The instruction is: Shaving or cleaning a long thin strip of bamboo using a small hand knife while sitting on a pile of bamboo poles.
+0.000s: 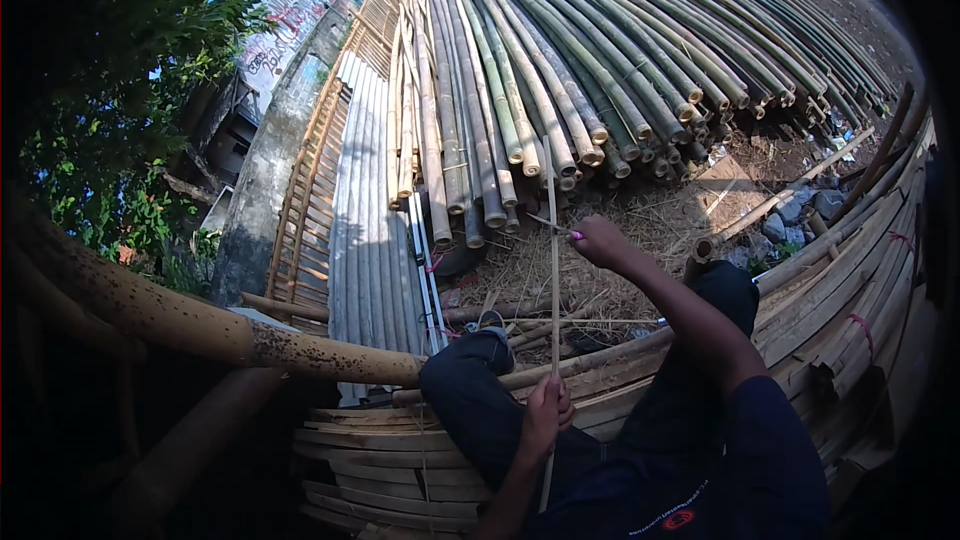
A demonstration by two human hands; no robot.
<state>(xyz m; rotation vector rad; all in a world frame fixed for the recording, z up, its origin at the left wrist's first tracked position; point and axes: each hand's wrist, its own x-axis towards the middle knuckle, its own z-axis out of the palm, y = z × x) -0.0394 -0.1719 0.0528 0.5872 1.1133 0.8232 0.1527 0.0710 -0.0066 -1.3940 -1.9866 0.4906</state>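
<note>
- Left hand (547,410) wraps its fingers tight around a thin bamboo strip (553,270) over the lap.
- Right hand (598,239), higher up the strip, grips a small knife (553,226) against it.
- Bamboo poles (560,70) lie beyond the strip.

Person in dark navy short-sleeved shirt (690,480) with small red oval mark near hem, dark navy trousers (480,410), forearms bare, no gloves, no watch seen

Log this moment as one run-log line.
left hand: grips thin bamboo strip low | right hand: knife against strip | seated on split-bamboo stack | bamboo poles ahead
</note>
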